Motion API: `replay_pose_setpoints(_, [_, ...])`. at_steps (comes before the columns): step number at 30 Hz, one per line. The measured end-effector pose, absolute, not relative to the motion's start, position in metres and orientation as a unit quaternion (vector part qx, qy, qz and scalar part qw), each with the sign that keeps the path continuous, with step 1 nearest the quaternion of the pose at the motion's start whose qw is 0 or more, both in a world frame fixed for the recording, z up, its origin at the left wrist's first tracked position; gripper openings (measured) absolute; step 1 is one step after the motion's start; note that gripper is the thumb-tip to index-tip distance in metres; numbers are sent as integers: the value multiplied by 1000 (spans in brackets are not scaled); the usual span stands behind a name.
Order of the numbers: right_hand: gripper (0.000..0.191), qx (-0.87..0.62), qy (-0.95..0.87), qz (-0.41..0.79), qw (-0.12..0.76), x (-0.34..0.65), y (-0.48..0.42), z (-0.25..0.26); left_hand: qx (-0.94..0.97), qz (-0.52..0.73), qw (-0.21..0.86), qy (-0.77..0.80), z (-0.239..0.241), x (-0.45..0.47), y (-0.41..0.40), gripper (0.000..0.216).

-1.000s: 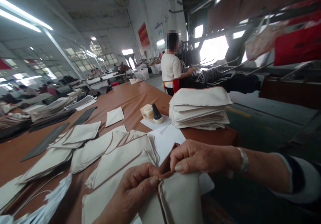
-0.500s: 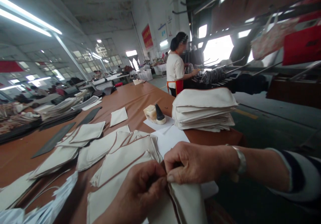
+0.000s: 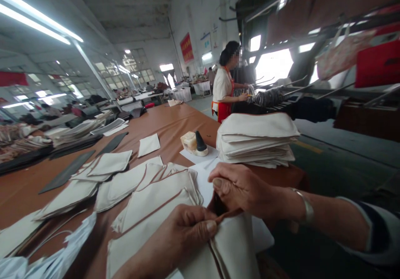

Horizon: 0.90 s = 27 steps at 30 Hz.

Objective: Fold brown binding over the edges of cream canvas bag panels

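Observation:
In front of me stands a cream fabric pouch [image 3: 235, 241] with brown edging, its mouth gaping and dark brown inside. My left hand [image 3: 179, 237] pinches the near rim between thumb and fingers. The far brown rim is held by my right hand [image 3: 242, 189], which is curled closed with the thumb on top. Beneath and left of my left hand lie several flat cream panels [image 3: 164, 189] with brown edges, overlapping one another. White paper sheets [image 3: 201, 174] rest just beyond my hands. The pouch's lower end runs out of view.
A thick stack of cream pieces [image 3: 258, 139] stands right of a small glue-stained container with a black cone [image 3: 200, 141]. Dark grey strips [image 3: 67, 172] and a white plastic bag [image 3: 73, 245] are on the brown table covering [image 3: 175, 118]. A co-worker [image 3: 223, 85] stands beyond, beside hanging racks.
My right hand has moved up and away from my left hand, pulling the pouch's rim apart so its brown inside shows. The co-worker has shifted slightly.

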State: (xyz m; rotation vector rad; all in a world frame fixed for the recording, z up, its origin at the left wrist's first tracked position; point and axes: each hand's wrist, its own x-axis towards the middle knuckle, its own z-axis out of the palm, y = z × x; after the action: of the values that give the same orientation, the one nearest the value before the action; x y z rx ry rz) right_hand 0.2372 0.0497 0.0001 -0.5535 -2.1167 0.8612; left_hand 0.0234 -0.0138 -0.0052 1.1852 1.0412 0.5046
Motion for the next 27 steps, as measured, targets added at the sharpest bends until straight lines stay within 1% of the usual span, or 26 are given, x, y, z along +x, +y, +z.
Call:
replay_pose_setpoints(1, [17, -200, -841, 240, 443, 242, 47, -2, 502, 245, 683, 471, -9, 25, -16, 44])
replay_pose_setpoints(2, [10, -176, -845, 155, 480, 247, 44, -4, 477, 268, 689, 475, -12, 27, -17, 42])
replay_pose_setpoints(3, [7, -154, -850, 97, 494, 251, 40, -6, 455, 288, 695, 476, -15, 28, -19, 41])
replay_pose_setpoints(4, [9, -138, -859, 65, 488, 255, 36, -8, 438, 302, 701, 475, -16, 29, -20, 39])
replay_pose_setpoints(7, [13, -126, -900, 42, 415, 262, 23, -14, 405, 328, 715, 466, -15, 33, -22, 37])
replay_pose_setpoints(9, [13, -116, -917, 20, 382, 260, 18, -19, 384, 338, 720, 469, -11, 36, -24, 36])
replay_pose_setpoints(12, [15, -102, -925, -10, 366, 254, 18, -25, 370, 347, 719, 475, -8, 39, -26, 35])
replay_pose_setpoints(16, [19, -87, -933, -17, 350, 252, 21, -29, 379, 342, 719, 472, -8, 38, -28, 38])
replay_pose_setpoints(21, [18, -67, -950, 21, 305, 253, 24, -24, 402, 339, 701, 482, -12, 37, -29, 42])
replay_pose_setpoints(23, [18, -62, -955, 18, 288, 251, 26, -21, 409, 336, 695, 486, -15, 37, -29, 42])
replay_pose_setpoints(25, [20, -50, -953, -32, 297, 249, 29, -21, 422, 335, 686, 489, -18, 37, -28, 42])
replay_pose_setpoints(27, [23, -26, -944, -109, 310, 247, 32, -20, 439, 327, 679, 488, -19, 38, -27, 43])
